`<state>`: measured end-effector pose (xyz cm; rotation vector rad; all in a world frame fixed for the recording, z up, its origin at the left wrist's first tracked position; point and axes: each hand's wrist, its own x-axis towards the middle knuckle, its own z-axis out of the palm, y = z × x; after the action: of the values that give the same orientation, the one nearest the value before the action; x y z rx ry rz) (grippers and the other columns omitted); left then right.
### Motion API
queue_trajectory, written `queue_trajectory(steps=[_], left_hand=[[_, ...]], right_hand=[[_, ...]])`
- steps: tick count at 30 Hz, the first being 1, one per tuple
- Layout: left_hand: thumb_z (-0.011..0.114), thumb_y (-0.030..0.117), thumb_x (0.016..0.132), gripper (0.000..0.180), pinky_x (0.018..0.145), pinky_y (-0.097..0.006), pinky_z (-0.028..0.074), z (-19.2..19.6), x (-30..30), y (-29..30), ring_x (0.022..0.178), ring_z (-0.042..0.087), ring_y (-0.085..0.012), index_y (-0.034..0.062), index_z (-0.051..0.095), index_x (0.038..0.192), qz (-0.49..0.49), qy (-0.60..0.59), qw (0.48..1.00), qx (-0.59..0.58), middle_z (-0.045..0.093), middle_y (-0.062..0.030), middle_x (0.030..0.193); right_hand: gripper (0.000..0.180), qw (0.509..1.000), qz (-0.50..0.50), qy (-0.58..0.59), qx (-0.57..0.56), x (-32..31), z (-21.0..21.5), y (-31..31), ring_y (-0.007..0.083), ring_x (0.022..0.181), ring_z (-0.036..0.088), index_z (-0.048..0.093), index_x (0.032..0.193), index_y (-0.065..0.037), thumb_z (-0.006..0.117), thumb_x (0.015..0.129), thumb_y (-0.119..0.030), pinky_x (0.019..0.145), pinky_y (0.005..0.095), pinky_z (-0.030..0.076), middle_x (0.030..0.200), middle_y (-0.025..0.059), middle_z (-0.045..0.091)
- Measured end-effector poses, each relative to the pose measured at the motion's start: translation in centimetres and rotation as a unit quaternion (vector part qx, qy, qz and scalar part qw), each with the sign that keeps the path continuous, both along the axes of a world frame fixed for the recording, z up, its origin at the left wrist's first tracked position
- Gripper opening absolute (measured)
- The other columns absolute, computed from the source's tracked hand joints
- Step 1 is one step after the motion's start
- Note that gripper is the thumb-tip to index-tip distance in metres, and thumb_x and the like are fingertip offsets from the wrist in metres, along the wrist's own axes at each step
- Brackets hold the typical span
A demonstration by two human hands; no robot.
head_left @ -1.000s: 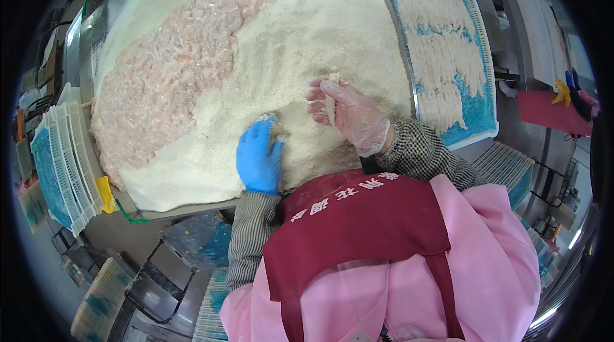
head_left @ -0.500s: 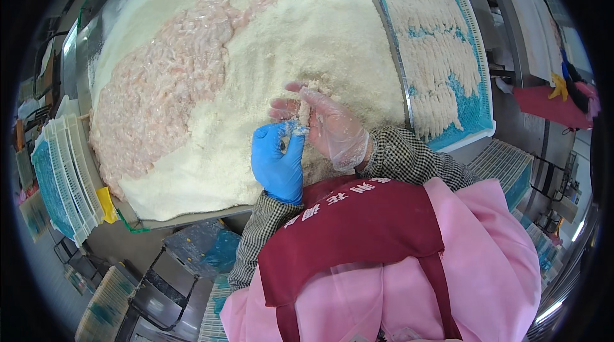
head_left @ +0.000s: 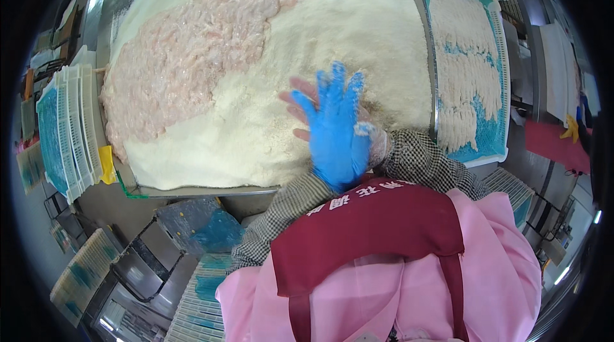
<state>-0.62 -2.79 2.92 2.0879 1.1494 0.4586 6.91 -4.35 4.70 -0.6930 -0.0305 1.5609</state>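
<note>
My left hand, in a blue glove dusted with crumbs, lies flat over my right hand with its fingers spread. Beneath it my right hand, in a clear glove, has its fingers stretched out to the left. The palms face each other, and whatever lies between them is hidden. Both hands are over a bed of pale breadcrumbs in a metal-edged tray. To their left, on the crumbs, is a large heap of raw pink meat strips.
On the right, a white-rimmed crate with a teal liner holds rows of crumbed strips. Stacked crates stand at the left beside a yellow piece. More crates are below the tray's near edge.
My left hand has gone from pinching near a crumbed strip in my right palm to lying flat over that hand. The strip is now out of sight. The view has shifted.
</note>
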Motion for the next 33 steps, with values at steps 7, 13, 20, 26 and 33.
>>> queue_trajectory(steps=[7, 13, 20, 26, 33], left_hand=[[0.069, 0.017, 0.100, 0.032, 0.086, -0.036, 0.054, 1.0, -12.3, 8.7, 0.097, 0.067, -0.0274, 0.0011, 0.070, 0.127, -0.001, 0.057, 0.997, 0.057, 0.069, -0.0157, 0.113], [0.074, 0.018, 0.096, 0.022, 0.083, -0.038, 0.056, 0.7, -15.8, 5.5, 0.092, 0.071, -0.0286, 0.0031, 0.076, 0.112, 0.055, -0.012, 0.993, -0.104, 0.074, -0.0147, 0.104], [0.078, 0.020, 0.094, 0.018, 0.078, -0.034, 0.052, 1.4, -10.8, 4.4, 0.088, 0.065, -0.0195, 0.0035, 0.075, 0.101, -0.044, -0.051, 0.997, -0.031, 0.071, -0.0078, 0.098], [0.038, 0.049, 0.108, 0.072, 0.129, -0.054, 0.004, 3.6, -6.8, 4.1, 0.160, 0.019, -0.0403, 0.0005, 0.036, 0.161, -0.045, -0.144, 0.986, 0.075, 0.026, -0.0248, 0.170], [0.028, 0.054, 0.109, 0.075, 0.128, -0.057, -0.005, 7.2, -2.7, -1.7, 0.161, 0.013, -0.0408, 0.0021, 0.031, 0.164, -0.197, -0.037, 0.975, 0.099, 0.021, -0.0225, 0.173]], right_hand=[[0.053, 0.994, -0.005, 0.028, -0.102, 1.2, -2.5, -0.2, 0.0202, 0.089, 0.062, 0.060, 0.111, -0.010, 0.024, 0.114, -0.050, 0.082, 0.0347, 0.052, 0.098, 0.0046, 0.064], [0.060, 0.991, -0.066, 0.086, -0.075, 0.0, -3.4, -0.4, 0.0273, 0.096, 0.064, 0.058, 0.113, -0.006, 0.023, 0.114, -0.054, 0.092, 0.0424, 0.054, 0.103, 0.0108, 0.063], [0.064, 0.989, -0.131, 0.028, -0.057, -3.6, -0.2, 0.1, 0.0336, 0.122, 0.062, 0.049, 0.139, 0.002, 0.025, 0.114, -0.052, 0.105, 0.0456, 0.051, 0.133, 0.0225, 0.062], [0.056, 0.993, -0.037, -0.108, 0.004, -6.2, 2.4, -2.9, 0.0211, 0.129, 0.056, 0.045, 0.152, -0.002, 0.034, 0.113, -0.041, 0.112, 0.0363, 0.042, 0.145, 0.0119, 0.058], [0.054, 0.983, -0.183, 0.004, 0.011, -3.9, 6.6, -6.1, 0.0197, 0.117, 0.060, 0.056, 0.140, -0.007, 0.045, 0.108, -0.049, 0.103, 0.0355, 0.048, 0.128, 0.0086, 0.065]])
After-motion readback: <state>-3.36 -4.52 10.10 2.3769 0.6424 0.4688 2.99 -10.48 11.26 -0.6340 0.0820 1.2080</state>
